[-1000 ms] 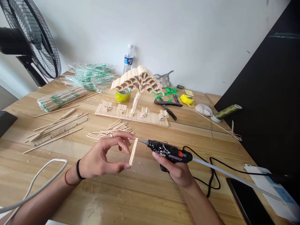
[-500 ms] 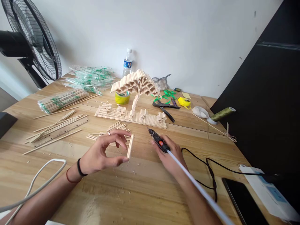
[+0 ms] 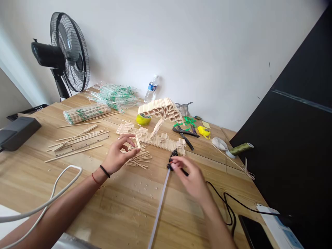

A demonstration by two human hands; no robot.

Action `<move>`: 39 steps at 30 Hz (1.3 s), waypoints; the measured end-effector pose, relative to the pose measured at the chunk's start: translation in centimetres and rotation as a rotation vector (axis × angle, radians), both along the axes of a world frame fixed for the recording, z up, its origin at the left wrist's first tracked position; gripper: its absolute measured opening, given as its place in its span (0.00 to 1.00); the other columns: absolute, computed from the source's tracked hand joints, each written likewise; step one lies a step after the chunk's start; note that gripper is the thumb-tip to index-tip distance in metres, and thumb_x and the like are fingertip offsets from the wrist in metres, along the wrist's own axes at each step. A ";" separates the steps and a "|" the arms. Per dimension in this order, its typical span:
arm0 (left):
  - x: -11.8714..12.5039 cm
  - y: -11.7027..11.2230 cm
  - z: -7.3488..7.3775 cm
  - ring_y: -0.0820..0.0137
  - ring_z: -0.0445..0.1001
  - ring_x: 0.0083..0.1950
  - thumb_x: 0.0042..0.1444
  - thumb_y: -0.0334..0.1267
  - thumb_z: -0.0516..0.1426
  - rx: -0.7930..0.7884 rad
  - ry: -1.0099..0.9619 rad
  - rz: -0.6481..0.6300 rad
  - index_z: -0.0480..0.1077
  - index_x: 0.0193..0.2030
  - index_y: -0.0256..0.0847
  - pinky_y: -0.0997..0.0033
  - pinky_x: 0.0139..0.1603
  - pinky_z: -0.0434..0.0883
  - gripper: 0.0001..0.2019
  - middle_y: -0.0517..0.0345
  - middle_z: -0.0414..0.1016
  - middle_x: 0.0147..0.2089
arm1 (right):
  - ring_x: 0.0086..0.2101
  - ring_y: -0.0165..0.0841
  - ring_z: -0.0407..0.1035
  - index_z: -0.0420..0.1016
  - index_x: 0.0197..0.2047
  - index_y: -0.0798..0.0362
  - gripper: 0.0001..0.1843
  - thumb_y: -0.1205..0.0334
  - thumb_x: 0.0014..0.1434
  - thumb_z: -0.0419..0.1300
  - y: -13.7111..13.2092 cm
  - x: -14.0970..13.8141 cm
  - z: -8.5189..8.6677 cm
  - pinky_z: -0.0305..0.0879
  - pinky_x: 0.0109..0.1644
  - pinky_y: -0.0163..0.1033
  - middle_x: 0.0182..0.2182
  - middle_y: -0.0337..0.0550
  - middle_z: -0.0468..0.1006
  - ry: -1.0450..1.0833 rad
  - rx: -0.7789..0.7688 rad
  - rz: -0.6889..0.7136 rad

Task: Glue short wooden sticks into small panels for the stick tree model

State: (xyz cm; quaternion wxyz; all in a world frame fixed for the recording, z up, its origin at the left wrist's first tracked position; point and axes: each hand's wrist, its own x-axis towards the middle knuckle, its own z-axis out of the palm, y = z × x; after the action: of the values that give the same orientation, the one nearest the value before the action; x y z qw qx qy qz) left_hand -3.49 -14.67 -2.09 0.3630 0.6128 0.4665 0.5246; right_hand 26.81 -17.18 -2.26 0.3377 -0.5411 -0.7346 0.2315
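Observation:
Between the thumb and fingers of my left hand (image 3: 118, 154) is a short strip of pale wooden sticks (image 3: 137, 142), held upright above a loose pile of cut sticks (image 3: 141, 158). A black glue gun (image 3: 173, 157) with a long whitish glue stick (image 3: 161, 204) in its rear is on the table, nozzle toward the model. My right hand (image 3: 190, 176) is at the gun's right side, fingers loosely apart and overlapping its body; they do not appear to grip it. Behind both hands stands a wooden-stick tree model (image 3: 162, 109) on a slatted base (image 3: 169, 144) with small stools.
Long sticks and a ruler (image 3: 85, 144) lie left, beneath a bagged stick bundle (image 3: 88, 113). Pliers (image 3: 185, 135), a yellow tape measure (image 3: 204, 131) and a thread spool (image 3: 241, 149) are at right. A black cord (image 3: 225, 200) runs to a power strip (image 3: 280, 224) beside a phone (image 3: 255, 231).
My right hand has loosened from the glue gun, which has turned and now rests nearer the model's base. My left hand still holds the strip, now tilted the other way. The view has shifted.

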 end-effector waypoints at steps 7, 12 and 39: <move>0.1 -0.2 -0.4 0.60 0.78 0.56 0.58 0.43 0.67 0.055 0.033 -0.022 0.73 0.37 0.41 0.66 0.42 0.73 0.10 0.44 0.77 0.64 | 0.42 0.42 0.80 0.83 0.41 0.50 0.07 0.71 0.64 0.64 0.6 -9.3 -2.4 0.76 0.49 0.45 0.41 0.47 0.84 -0.109 -0.041 0.169; 0.2 -0.5 -0.5 0.60 0.79 0.54 0.58 0.41 0.67 0.109 0.066 -0.070 0.73 0.38 0.42 0.64 0.44 0.73 0.09 0.44 0.78 0.63 | 0.40 0.43 0.81 0.83 0.37 0.49 0.08 0.69 0.65 0.63 1.3 -10.1 -3.0 0.75 0.48 0.45 0.37 0.46 0.84 -0.122 -0.021 0.150; -8.5 -11.7 -1.4 0.60 0.79 0.53 0.61 0.42 0.65 0.045 0.087 -0.167 0.71 0.46 0.46 0.63 0.48 0.75 0.10 0.49 0.79 0.63 | 0.20 0.29 0.52 0.63 0.24 0.47 0.37 0.19 0.56 0.58 -7.7 -10.8 -0.9 0.72 0.24 0.42 0.19 0.28 0.52 0.500 -0.178 -0.215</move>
State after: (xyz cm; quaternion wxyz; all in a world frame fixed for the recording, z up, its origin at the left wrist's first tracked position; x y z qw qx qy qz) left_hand -12.02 -26.36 -3.44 0.3710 0.6797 0.4170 0.4759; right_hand 16.03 -24.90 -3.18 0.4821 -0.5696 -0.5437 0.3840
